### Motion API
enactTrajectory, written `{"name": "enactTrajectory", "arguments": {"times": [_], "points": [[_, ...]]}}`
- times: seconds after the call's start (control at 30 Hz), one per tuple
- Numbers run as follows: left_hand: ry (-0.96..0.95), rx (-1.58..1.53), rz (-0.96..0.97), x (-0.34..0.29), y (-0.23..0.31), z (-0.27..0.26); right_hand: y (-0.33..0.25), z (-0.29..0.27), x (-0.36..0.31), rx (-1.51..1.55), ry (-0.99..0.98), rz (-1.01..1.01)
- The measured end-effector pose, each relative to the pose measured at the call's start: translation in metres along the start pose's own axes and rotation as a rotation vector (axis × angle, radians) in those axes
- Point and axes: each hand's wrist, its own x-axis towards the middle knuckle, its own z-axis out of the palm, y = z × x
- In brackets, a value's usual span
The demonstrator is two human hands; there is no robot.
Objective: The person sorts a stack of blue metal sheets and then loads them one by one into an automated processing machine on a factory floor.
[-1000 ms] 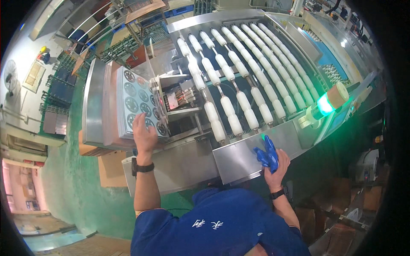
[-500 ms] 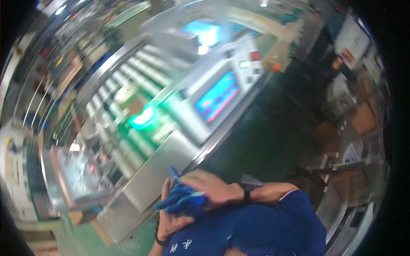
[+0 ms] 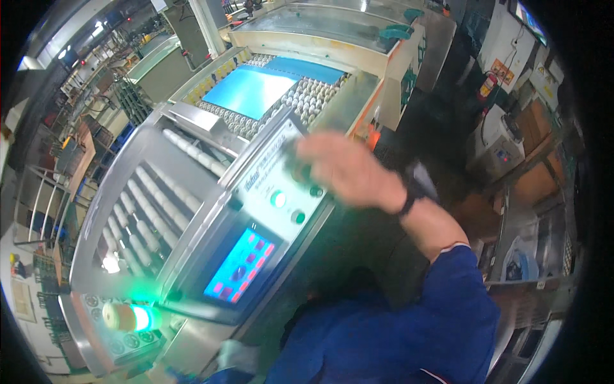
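My right hand reaches over the upper end of a machine's control panel. Its fingers are stretched out and blurred, and they cover part of the panel's buttons. Whether they touch a button I cannot tell. Just below the fingers are a lit green button and a dark green button. A blue touch screen with pink and red fields sits lower on the panel. My left hand does not show. At the bottom edge a blurred bit of blue, possibly a glove, is partly visible.
White rollers lie under a clear cover left of the panel. A glowing green signal lamp stands at the near corner. Beyond, blue sheets rest on a wheeled conveyor. Shelving and a fire extinguisher are on the right.
My right hand has left the blue gloves and moved up and forward to the control panel. My left hand has dropped out of sight. The view has shifted closer to the machine.
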Motion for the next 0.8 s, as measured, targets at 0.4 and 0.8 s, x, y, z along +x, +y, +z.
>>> {"name": "enactTrajectory", "arguments": {"times": [0.4,0.8], "points": [[0.262,0.194,-0.077,0.003,0.001,0.217,0.537,-0.008,0.098,-0.542,-0.398,0.656],[0.326,0.291,-0.099,-0.019,0.025,0.346,0.647,0.008,0.103,-0.638,-0.389,0.636]]}}
